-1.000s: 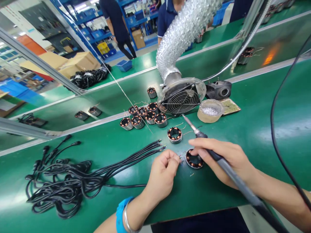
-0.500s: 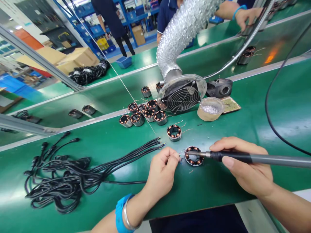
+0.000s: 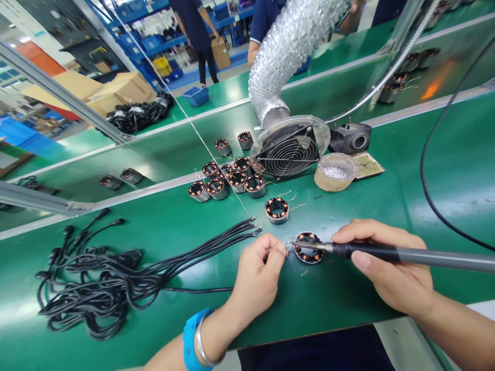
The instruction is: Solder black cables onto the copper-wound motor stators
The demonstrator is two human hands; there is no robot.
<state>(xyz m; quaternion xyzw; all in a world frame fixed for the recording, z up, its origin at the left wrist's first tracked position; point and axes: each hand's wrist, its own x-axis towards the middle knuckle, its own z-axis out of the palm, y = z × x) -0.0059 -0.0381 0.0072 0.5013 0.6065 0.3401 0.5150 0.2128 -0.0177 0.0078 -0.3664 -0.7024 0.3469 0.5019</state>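
My right hand (image 3: 390,265) is wrapped round a soldering iron (image 3: 371,251), its tip reaching left across a motor stator (image 3: 308,260) with copper windings. My left hand (image 3: 261,273) pinches thin wires (image 3: 288,246) at the stator's left edge, close to the iron's tip. A black cable (image 3: 199,290) runs from the left to under that hand; whether its end is between the fingers is hidden. Just behind lies another stator (image 3: 277,211) with loose wire ends. Several black cables (image 3: 201,252) with stripped ends lie left of my left hand.
Several stators (image 3: 217,188) are grouped at the bench's back. A fume fan (image 3: 296,152) with a silver duct (image 3: 278,67) stands beside a round tub (image 3: 335,172) and a black holder (image 3: 353,138). The iron's cord (image 3: 427,170) hangs at right. Persons (image 3: 199,36) stand beyond the bench.
Both my hands and the iron stay almost in place at the stator. In the background a person has shifted right, and a co-worker's hand at the upper right has drawn back.
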